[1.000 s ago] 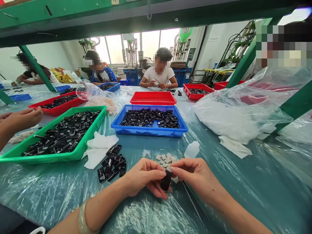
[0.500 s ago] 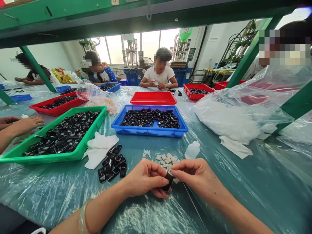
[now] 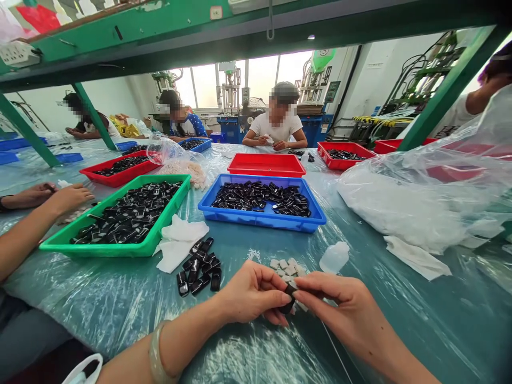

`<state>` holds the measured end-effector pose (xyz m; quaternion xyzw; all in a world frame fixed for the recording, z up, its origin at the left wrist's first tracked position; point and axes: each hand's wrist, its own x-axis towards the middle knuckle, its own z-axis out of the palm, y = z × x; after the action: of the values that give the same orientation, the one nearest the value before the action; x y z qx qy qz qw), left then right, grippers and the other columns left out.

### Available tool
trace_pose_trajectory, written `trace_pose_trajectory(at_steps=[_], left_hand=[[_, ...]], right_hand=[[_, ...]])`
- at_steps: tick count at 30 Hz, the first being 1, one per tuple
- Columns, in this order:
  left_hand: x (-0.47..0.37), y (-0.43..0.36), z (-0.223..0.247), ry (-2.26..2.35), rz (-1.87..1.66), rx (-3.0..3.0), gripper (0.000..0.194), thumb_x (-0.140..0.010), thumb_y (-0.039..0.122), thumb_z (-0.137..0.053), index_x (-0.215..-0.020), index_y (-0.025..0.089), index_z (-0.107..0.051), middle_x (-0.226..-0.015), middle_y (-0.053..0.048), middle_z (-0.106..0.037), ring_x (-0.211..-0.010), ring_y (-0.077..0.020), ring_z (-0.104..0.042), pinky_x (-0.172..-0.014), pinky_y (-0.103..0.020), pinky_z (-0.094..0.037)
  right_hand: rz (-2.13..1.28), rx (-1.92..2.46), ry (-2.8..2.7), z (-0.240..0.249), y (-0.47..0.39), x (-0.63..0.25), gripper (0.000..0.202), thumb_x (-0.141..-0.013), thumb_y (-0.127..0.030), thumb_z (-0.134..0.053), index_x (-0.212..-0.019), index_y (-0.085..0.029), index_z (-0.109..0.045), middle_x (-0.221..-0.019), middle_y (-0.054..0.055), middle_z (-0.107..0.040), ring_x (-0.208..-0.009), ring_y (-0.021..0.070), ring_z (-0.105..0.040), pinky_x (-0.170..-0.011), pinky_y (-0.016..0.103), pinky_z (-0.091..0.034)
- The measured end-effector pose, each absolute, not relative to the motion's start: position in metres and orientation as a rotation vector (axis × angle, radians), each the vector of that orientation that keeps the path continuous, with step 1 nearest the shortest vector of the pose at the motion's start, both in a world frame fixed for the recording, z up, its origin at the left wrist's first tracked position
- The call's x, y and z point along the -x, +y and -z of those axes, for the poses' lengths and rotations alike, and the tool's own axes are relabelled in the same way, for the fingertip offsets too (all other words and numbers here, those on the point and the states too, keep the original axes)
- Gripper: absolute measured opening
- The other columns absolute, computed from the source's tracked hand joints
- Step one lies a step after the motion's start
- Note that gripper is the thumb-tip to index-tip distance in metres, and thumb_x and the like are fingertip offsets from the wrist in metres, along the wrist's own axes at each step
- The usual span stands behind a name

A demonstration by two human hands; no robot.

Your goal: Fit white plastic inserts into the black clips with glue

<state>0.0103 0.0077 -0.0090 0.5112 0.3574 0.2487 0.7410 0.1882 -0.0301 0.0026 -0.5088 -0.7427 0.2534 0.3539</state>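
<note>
My left hand grips a small black plastic piece between thumb and fingers. The thumb and fingertips of my right hand are pinched at the piece's upper right edge; whether something small is between them is hidden. Just behind my fingers lies a heap of small pale grey pads, partly covered by the hands. Tiny white bits are scattered left of it. A translucent plastic bottle lies beyond my right hand. Several glossy black pieces are piled to the left of my left hand.
A blue tray and a green tray hold many black pieces. A white cloth lies between green tray and pile. Clear plastic bags bulge at right. A co-worker's hands are at left; a green shelf beam crosses overhead.
The view has swung left, so things sit further right. My right fingertips, earlier at the black piece's pale top end, now press lower on its edge. My left hand keeps its hold.
</note>
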Motion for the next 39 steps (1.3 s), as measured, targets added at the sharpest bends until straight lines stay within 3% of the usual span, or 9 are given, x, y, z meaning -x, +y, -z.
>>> trace_pose_trajectory(at_steps=[16,24,32,37,39], left_hand=[[-0.011,0.010,0.017,0.750,-0.536,-1.046,0.045,-0.047,0.045,-0.080,-0.069,0.010,-0.062,-0.058,-0.002,-0.061,-0.044,-0.0103,-0.058,-0.046,-0.022,-0.047],[-0.011,0.008,0.016,0.734,-0.543,-1.043,0.053,-0.042,0.052,-0.079,-0.069,0.010,-0.062,-0.060,-0.002,-0.061,-0.043,-0.0085,-0.057,-0.045,-0.020,-0.046],[-0.008,0.009,0.013,0.666,-0.562,-1.025,0.041,-0.050,0.042,-0.080,-0.068,0.009,-0.064,-0.059,-0.004,-0.064,-0.045,-0.0102,-0.060,-0.044,-0.018,-0.049],[-0.006,0.012,0.006,0.613,-0.614,-1.008,0.035,-0.056,0.036,-0.078,-0.071,0.007,-0.065,-0.061,-0.006,-0.067,-0.046,-0.0128,-0.063,-0.041,-0.018,-0.049],[-0.005,0.013,0.005,0.612,-0.607,-1.020,0.033,-0.057,0.034,-0.078,-0.071,0.007,-0.065,-0.062,-0.007,-0.067,-0.046,-0.0131,-0.063,-0.041,-0.018,-0.049]], right_hand=[[-0.581,1.257,-1.988,0.004,-0.027,-0.193,0.016,-0.080,-0.031,-0.059,-0.081,-0.026,-0.074,-0.071,0.001,-0.072,-0.061,0.0175,-0.068,-0.056,0.022,-0.055],[-0.479,1.144,-2.062,0.005,-0.024,-0.195,0.013,-0.077,-0.025,-0.060,-0.076,-0.027,-0.073,-0.069,0.000,-0.071,-0.065,0.0181,-0.069,-0.057,0.020,-0.055],[-0.559,1.166,-1.924,0.000,-0.031,-0.188,0.011,-0.077,-0.024,-0.062,-0.078,-0.025,-0.073,-0.072,0.001,-0.070,-0.063,0.0162,-0.067,-0.058,0.019,-0.054],[-0.682,1.249,-1.619,0.009,-0.036,-0.179,0.022,-0.075,-0.027,-0.063,-0.096,-0.024,-0.070,-0.067,-0.001,-0.070,-0.056,0.0141,-0.065,-0.054,0.019,-0.053],[-0.713,1.232,-1.603,0.008,-0.037,-0.177,0.020,-0.075,-0.026,-0.063,-0.093,-0.024,-0.071,-0.069,0.000,-0.070,-0.059,0.0144,-0.065,-0.056,0.019,-0.053]])
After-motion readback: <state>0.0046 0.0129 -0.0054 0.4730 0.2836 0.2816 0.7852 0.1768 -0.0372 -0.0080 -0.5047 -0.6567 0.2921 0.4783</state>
